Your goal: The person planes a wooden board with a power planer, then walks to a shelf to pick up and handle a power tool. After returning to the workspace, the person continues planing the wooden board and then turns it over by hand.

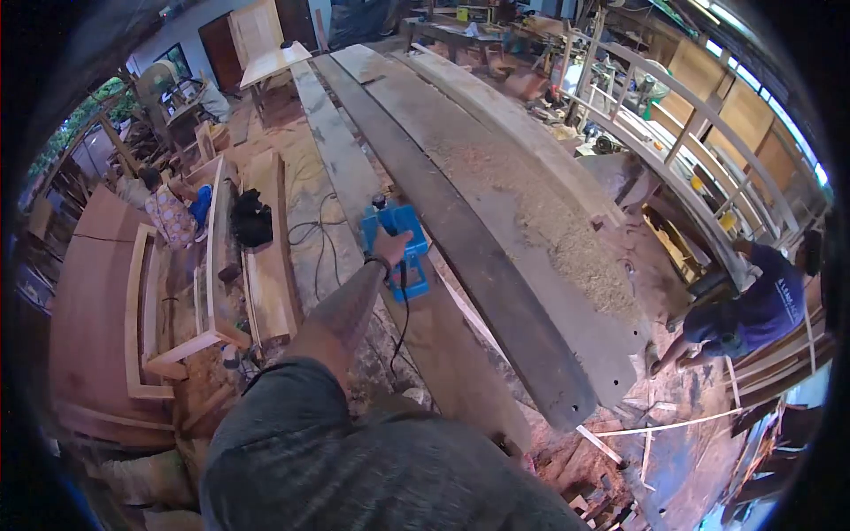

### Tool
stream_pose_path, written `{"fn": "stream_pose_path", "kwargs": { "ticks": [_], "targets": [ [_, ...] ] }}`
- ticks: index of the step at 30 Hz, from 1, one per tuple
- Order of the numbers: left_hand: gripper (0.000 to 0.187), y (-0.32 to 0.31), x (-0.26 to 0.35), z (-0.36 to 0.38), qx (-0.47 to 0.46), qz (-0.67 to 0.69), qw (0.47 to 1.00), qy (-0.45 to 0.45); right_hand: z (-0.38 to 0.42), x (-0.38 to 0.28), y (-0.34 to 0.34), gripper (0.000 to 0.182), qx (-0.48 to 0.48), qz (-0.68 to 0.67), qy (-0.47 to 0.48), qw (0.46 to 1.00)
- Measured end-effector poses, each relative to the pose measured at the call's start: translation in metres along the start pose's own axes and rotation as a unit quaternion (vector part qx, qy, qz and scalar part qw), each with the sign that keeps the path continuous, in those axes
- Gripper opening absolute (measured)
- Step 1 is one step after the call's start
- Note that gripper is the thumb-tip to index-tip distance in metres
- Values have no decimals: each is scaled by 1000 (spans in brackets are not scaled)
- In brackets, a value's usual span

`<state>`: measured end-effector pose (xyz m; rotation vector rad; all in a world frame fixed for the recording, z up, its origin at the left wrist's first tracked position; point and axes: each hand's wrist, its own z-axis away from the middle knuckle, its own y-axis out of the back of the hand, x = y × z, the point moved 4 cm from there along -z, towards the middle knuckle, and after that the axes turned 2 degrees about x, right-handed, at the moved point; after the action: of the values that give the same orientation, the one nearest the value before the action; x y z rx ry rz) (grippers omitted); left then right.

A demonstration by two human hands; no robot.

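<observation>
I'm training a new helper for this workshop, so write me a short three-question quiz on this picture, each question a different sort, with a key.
1. Multiple choice: what colour is the tool under the wearer's hand?
a) Red
b) Blue
c) Yellow

2. True or false: the wearer's wrist is bare, with nothing worn on it.

3. Fill in the missing word: loose wood ____ lie scattered on the wide plank.

Key:
1. b
2. False; it has a dark band.
3. shavings

Your single camera sits on your head, facing forward and down past your chest at bottom centre, viewing the workshop widely.
</observation>
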<state>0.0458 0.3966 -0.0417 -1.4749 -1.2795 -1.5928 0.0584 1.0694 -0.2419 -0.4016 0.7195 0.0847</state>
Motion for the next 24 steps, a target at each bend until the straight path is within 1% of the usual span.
{"fn": "stream_pose_path", "kwargs": {
  "ticks": [1,2,3,4,5,6,7,8,9,10,11,12,13,14,15,17,18,19,20,22,24],
  "targets": [
    [67,9,13,17,-1,-21,999,-46,1,-6,4,43,38,68,24,997],
    [67,21,23,37,-1,-17,1000,-24,4,-16,5,43,84,152,60,983],
    [67,31,21,55,-1,-14,1000,-1,10,-30,3,43,128,237,126,955],
    [67,34,-24,61,-37,61,997,-41,18,-51,-2,43,184,325,194,907],
    [64,38,-67,80,-55,17,995,-87,25,-78,-15,43,199,384,282,856],
    [61,43,-108,99,-70,-25,988,-134,31,-108,-35,43,188,427,358,809],
    [58,46,-144,133,-146,-122,976,-107,30,-141,-67,43,141,453,401,784],
    [55,49,-179,167,-228,-226,942,-94,25,-172,-105,43,97,472,421,769],
    [53,54,-215,203,-308,-316,892,-96,13,-197,-152,41,34,478,309,822],
    [53,45,-232,227,-383,-244,890,-40,13,-221,-219,43,-53,507,307,804],
    [54,36,-252,252,-448,-175,876,28,12,-229,-286,45,-140,531,304,779],
    [54,24,-288,261,-527,-110,842,36,-6,-222,-332,49,-185,526,400,727],
    [52,35,-275,264,-502,-102,857,48,-4,-225,-391,58,-233,527,434,692],
    [50,53,-245,270,-476,-95,872,59,-34,-212,-432,60,-242,554,400,689],
    [48,66,-220,265,-448,-89,887,68,-33,-220,-494,68,-276,561,423,655],
    [47,91,-207,217,-376,-202,904,-3,-82,-203,-564,79,-269,544,428,670],
    [47,109,-203,187,-340,-258,904,-37,-109,-193,-592,82,-256,535,438,675],
    [48,130,-199,158,-302,-312,898,-72,-127,-189,-610,85,-243,527,447,681],
    [47,147,-190,131,-255,-330,907,-68,-135,-190,-621,86,-244,539,428,683],
    [45,173,-145,73,-115,-261,958,14,-145,-189,-630,89,-243,565,388,686],
    [43,181,-117,15,-36,-218,975,7,-154,-180,-623,91,-220,570,404,680]
  ]
}}
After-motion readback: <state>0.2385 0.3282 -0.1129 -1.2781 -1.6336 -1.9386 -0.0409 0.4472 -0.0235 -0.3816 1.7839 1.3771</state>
